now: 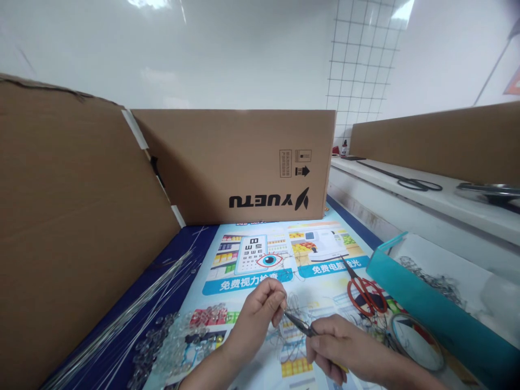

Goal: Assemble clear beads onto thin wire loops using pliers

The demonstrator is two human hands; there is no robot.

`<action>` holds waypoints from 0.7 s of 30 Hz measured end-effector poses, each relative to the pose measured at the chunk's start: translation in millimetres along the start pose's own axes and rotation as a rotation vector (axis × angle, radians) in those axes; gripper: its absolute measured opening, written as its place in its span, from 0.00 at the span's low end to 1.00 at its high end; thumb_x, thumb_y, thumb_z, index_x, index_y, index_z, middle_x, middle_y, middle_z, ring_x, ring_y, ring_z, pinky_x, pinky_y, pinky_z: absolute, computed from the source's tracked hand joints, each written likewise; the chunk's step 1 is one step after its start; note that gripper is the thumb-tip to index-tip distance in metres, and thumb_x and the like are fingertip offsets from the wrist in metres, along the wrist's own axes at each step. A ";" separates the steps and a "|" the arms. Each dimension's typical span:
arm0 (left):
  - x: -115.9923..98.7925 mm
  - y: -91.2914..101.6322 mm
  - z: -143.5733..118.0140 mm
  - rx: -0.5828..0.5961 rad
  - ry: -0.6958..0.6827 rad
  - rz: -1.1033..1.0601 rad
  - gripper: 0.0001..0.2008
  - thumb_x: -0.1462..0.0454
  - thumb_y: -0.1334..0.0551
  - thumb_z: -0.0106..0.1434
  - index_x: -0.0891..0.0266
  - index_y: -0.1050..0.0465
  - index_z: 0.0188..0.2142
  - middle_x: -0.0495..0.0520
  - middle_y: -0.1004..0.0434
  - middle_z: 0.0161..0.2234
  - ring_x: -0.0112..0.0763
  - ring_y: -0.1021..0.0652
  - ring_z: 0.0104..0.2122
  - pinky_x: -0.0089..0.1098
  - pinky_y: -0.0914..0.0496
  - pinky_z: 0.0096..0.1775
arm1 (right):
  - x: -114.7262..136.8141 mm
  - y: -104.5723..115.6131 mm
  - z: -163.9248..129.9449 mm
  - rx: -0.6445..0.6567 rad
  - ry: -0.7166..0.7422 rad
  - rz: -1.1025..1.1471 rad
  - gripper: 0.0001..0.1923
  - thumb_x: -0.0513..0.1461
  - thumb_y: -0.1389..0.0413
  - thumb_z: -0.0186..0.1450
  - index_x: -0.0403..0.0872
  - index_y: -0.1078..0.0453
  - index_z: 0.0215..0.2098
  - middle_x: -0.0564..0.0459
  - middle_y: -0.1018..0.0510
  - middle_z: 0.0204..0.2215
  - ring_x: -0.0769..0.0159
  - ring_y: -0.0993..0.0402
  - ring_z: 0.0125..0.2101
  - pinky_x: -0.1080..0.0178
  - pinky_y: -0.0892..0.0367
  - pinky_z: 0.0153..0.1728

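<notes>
I have the pliers [299,325] out over the printed sheet [244,336], just above its surface, with their nose angled up and leftward. My right hand [335,344] has its fingers closed around the handles; a bit of yellow grip shows beneath the palm. My left hand [264,305] meets the nose, thumb and fingertips together, clamped on fine wire [296,303]; exactly where it is pinched is too small for me to make out. Thin loops of wire spread around and below the pliers, between both hands.

Near my left wrist I see a heap of clear beads [174,346], spilling across the sheet's edge onto the blue cloth [162,271]. Long straight rods [142,311] lie on that cloth, farther left. To the right of the pliers, red-handled scissors [368,298] rest on the sheet, blades pointing away from me. A tape roll [439,357] lies nearer, between my right forearm and the teal tray [430,309], which holds tangled wire bits [433,279].

Farther out, cardboard [244,162] stands behind the sheet and along the left side, its printed lettering upside down. On the white ledge [459,208] at right I see black scissors [418,184] and a small bottle [344,148].
</notes>
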State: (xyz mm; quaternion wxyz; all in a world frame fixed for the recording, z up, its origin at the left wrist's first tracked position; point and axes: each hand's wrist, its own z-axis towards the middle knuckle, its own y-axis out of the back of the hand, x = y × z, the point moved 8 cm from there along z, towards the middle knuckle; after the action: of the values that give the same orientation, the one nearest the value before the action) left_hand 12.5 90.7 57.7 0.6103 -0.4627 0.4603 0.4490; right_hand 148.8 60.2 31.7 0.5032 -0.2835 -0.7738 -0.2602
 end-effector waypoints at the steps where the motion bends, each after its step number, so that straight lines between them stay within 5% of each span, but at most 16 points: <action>1: 0.5 0.0 0.3 0.001 0.001 -0.004 0.10 0.61 0.46 0.65 0.63 0.37 0.29 0.44 0.40 0.21 0.20 0.41 0.19 0.25 0.45 0.24 | 1.3 0.4 -0.4 -0.007 0.000 -0.016 0.10 0.40 0.53 0.60 0.43 0.33 0.27 0.59 0.34 0.15 0.78 0.42 0.12 0.74 0.48 0.13; 8: -1.9 5.2 -2.2 -0.093 -0.036 0.073 0.08 0.62 0.46 0.65 0.62 0.37 0.30 0.44 0.38 0.23 0.21 0.39 0.20 0.25 0.43 0.25 | 10.8 0.0 -2.5 -0.092 0.016 -0.066 0.10 0.40 0.53 0.60 0.43 0.34 0.27 0.61 0.38 0.12 0.77 0.45 0.11 0.74 0.50 0.12; 15: -26.3 22.0 -9.9 -0.243 -0.200 0.281 0.09 0.60 0.49 0.66 0.61 0.37 0.32 0.45 0.38 0.24 0.24 0.38 0.22 0.26 0.41 0.26 | 2.2 5.2 4.7 -0.163 0.031 0.013 0.10 0.41 0.54 0.59 0.44 0.36 0.26 0.62 0.40 0.10 0.77 0.47 0.09 0.73 0.53 0.10; 21: -22.0 7.2 -4.7 -0.089 -0.133 0.249 0.08 0.61 0.48 0.65 0.61 0.36 0.30 0.46 0.38 0.24 0.23 0.37 0.21 0.25 0.40 0.26 | 7.6 -0.2 2.5 -0.079 0.054 0.092 0.11 0.42 0.53 0.59 0.43 0.35 0.26 0.59 0.35 0.12 0.76 0.42 0.11 0.73 0.48 0.13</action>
State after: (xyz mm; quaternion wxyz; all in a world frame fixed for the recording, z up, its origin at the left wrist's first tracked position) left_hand 1.0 84.6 77.4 0.5578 -0.3977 0.4526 0.5708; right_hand 144.5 63.2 37.8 0.5238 -0.3311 -0.7352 -0.2747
